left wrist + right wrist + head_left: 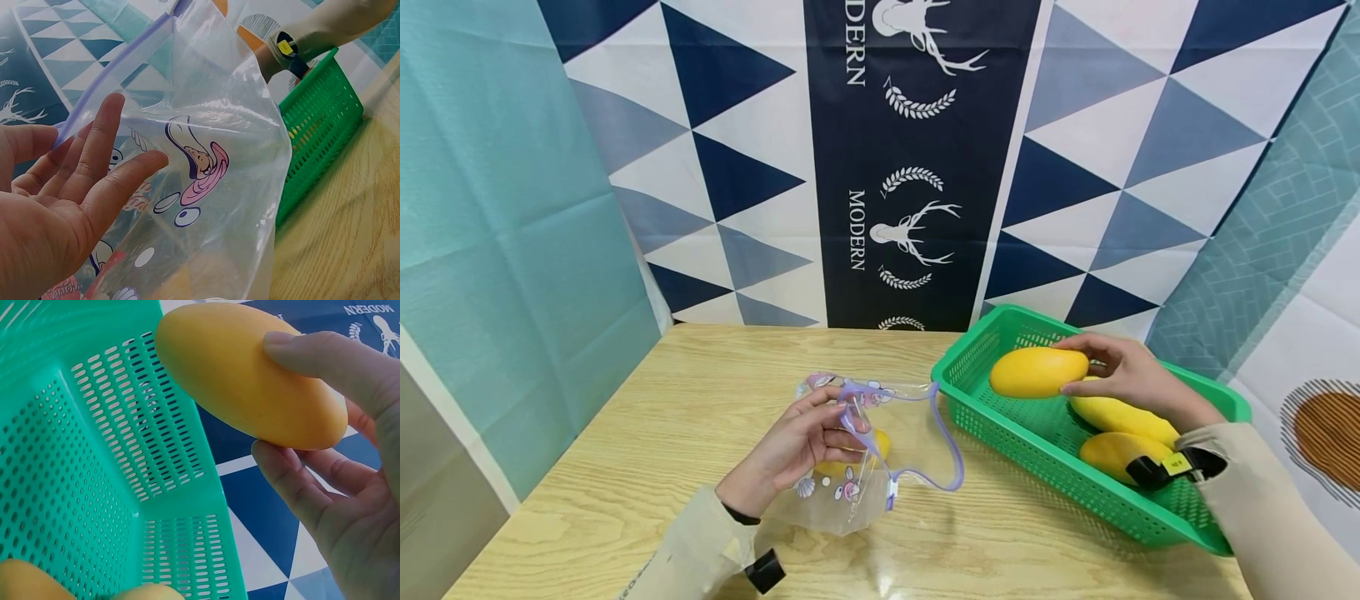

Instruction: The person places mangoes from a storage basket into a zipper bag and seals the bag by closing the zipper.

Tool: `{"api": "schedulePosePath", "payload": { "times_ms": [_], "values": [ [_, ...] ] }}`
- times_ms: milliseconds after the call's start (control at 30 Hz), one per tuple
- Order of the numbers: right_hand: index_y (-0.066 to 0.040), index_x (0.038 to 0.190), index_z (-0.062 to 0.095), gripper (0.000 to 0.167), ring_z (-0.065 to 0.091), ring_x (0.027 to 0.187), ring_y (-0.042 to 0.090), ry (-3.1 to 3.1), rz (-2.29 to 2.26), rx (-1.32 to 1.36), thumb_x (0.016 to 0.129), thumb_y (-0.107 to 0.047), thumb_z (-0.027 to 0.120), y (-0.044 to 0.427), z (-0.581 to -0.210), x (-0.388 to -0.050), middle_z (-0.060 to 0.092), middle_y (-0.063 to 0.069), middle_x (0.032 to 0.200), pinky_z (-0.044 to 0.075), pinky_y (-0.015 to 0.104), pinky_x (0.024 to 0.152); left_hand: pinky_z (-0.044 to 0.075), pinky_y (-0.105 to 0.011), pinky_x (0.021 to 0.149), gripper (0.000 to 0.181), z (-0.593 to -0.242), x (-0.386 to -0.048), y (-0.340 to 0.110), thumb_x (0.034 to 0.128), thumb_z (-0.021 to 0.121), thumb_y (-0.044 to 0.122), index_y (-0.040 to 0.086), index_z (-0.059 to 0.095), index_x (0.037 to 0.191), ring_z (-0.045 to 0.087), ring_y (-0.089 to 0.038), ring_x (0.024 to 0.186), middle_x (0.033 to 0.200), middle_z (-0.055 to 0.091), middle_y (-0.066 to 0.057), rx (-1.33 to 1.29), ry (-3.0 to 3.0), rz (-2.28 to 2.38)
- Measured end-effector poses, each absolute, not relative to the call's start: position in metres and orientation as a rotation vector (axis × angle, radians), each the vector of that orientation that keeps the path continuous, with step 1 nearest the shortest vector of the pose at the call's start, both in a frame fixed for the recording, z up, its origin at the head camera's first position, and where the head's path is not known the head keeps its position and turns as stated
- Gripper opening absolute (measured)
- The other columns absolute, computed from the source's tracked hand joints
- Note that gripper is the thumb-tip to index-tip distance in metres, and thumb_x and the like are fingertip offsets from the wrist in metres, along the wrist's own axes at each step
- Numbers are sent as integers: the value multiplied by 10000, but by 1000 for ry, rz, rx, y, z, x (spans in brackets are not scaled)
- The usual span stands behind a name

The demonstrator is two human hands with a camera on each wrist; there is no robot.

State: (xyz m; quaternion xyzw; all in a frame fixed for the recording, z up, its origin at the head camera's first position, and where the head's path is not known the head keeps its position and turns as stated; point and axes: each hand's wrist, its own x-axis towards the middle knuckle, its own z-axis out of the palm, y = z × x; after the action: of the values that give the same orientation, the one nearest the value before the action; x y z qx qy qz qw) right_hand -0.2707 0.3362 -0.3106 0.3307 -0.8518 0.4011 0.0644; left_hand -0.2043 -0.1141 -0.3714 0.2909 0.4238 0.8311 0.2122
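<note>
My right hand (pixel 1123 375) grips a yellow mango (pixel 1037 372) above the far left part of the green basket; in the right wrist view the thumb lies on top of the mango (pixel 250 375) and the fingertips beneath. My left hand (pixel 808 446) pinches the purple zip edge of a clear printed bag (pixel 865 508), whose mouth gapes toward the basket. Inside the bag lies a yellow fruit (pixel 882 443), partly hidden by the fingers. From the left wrist view, thumb and a finger hold the purple edge while other fingers spread against the bag (pixel 231 212).
The green basket (pixel 1037 475) stands on the right of the wooden table (pixel 625 433), with several yellow mangoes (pixel 1112 450) in it. A patterned cloth (pixel 760 167) hangs behind the table, and a teal cloth (pixel 512 233) hangs at the left.
</note>
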Motion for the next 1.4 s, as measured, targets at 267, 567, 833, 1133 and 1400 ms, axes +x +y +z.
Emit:
{"api": "schedulePosePath", "payload": {
  "times_ms": [267, 567, 833, 1133, 1400],
  "values": [
    [55, 1277, 581, 491, 635, 995, 63, -2526, 1264, 1056, 819, 94, 754, 332, -306, -264, 589, -80, 1229, 509, 151, 855, 586, -390, 805, 331, -371, -204, -114, 1068, 313, 13, 157, 609, 1099, 738, -177, 867, 967, 743, -36, 800, 1180, 2305],
    [66, 1270, 586, 503, 647, 992, 76, -2495, 1290, 1065, 802, 103, 765, 327, -306, -258, 607, -77, 1212, 526, 179, 854, 586, -391, 809, 332, -371, -203, -113, 1069, 313, 19, 162, 611, 1105, 738, -179, 870, 972, 745, -36, 799, 1181, 2303],
    [73, 1242, 594, 504, 669, 965, 109, -2425, 1346, 1127, 773, 167, 751, 321, -305, -253, 625, -14, 1198, 541, 205, 847, 586, -391, 809, 332, -371, -202, -112, 1068, 316, 15, 160, 613, 1103, 738, -179, 873, 974, 746, -39, 807, 1166, 2305],
    [51, 1297, 566, 526, 674, 996, 117, -2426, 1435, 1157, 807, 168, 718, 312, -303, -243, 596, -22, 1265, 523, 202, 885, 586, -394, 808, 329, -371, -202, -112, 1068, 326, 23, 168, 619, 1104, 739, -179, 866, 966, 746, -34, 789, 1182, 2308],
    [66, 1288, 556, 532, 670, 983, 138, -2373, 1507, 1232, 796, 203, 702, 300, -300, -236, 592, 10, 1263, 532, 219, 880, 586, -394, 808, 336, -372, -202, -112, 1070, 318, 22, 170, 618, 1101, 738, -179, 867, 967, 746, -34, 796, 1172, 2307]
  ]
}}
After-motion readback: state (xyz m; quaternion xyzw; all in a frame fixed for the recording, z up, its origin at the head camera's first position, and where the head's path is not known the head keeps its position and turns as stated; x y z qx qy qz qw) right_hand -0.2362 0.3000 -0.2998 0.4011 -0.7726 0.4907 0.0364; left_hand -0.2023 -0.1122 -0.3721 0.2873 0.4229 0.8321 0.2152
